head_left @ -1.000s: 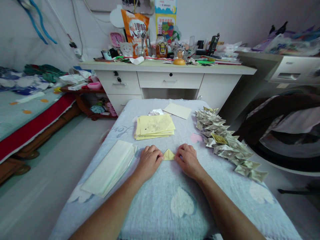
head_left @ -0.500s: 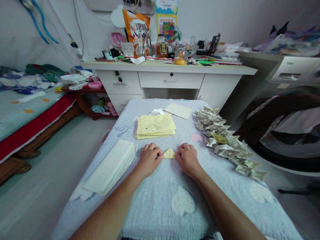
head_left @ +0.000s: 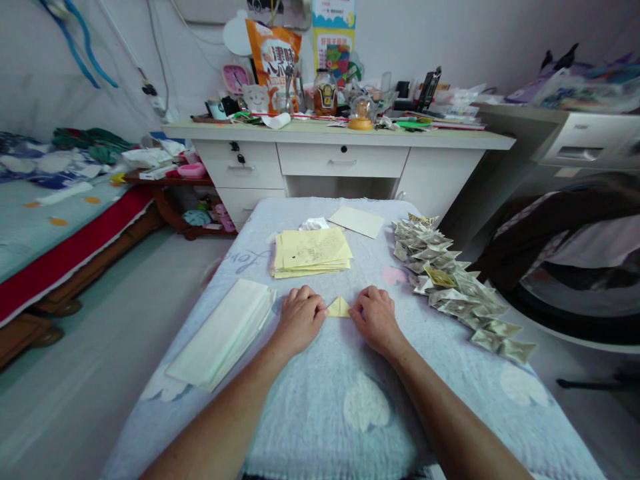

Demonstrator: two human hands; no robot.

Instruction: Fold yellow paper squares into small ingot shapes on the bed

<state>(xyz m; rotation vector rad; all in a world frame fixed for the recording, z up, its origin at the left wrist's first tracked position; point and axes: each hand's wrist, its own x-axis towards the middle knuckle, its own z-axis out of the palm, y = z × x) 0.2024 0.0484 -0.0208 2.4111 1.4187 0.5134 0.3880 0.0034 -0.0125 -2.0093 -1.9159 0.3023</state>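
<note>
A small folded piece of yellow paper, triangular with a centre crease, lies on the cloth-covered table. My left hand grips its left corner, fingers curled and pressed together. At the opposite corner, my right hand pinches the paper the same way. Just beyond my hands sits a stack of yellow paper sheets, the top one marked with a faint drawing. To the left lies a stack of long, pale folded sheets. Rows of folded paper pieces run along the right side.
A pale card and a crumpled white tissue lie at the table's far end. Behind stands a white desk crowded with jars and packets. A bed is on the left, a washing machine on the right.
</note>
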